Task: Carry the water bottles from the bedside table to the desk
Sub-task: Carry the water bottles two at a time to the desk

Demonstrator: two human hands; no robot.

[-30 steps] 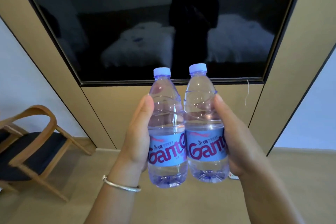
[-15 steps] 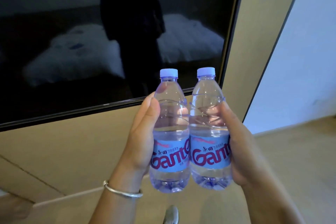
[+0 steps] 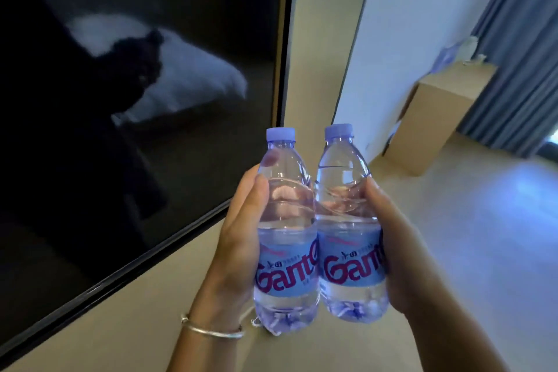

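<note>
**Two bottles, one in each hand, mid-room**

So on the far left there's the big dark screen (image 3: 136, 100) on the wall, tilted in my view, with a white bed and a dark figure reflected in it. Beige wall panel (image 3: 320, 39) runs around its edge.

My left hand (image 3: 238, 238) has its grip curled round the left bottle (image 3: 285, 244), thumb lying up along the near side, fingertips showing through the clear plastic at the back. Silver bracelet (image 3: 211, 332) on that wrist. Right next to it, touching side to side, is the right bottle (image 3: 350, 238), and my right hand (image 3: 398, 254) is wrapped round that one the same way, thumb up near its shoulder. Both bottles are upright, full, pale blue caps on, blue labels with red lettering facing me. They're held up in the air in front of me, resting on nothing.

Below is a pale beige floor (image 3: 453, 235). Further right a cardboard box (image 3: 434, 118) stands on the floor against the white wall (image 3: 407, 39), with something blurry on top, and grey-blue curtains (image 3: 522, 54) hang at the far right.
</note>
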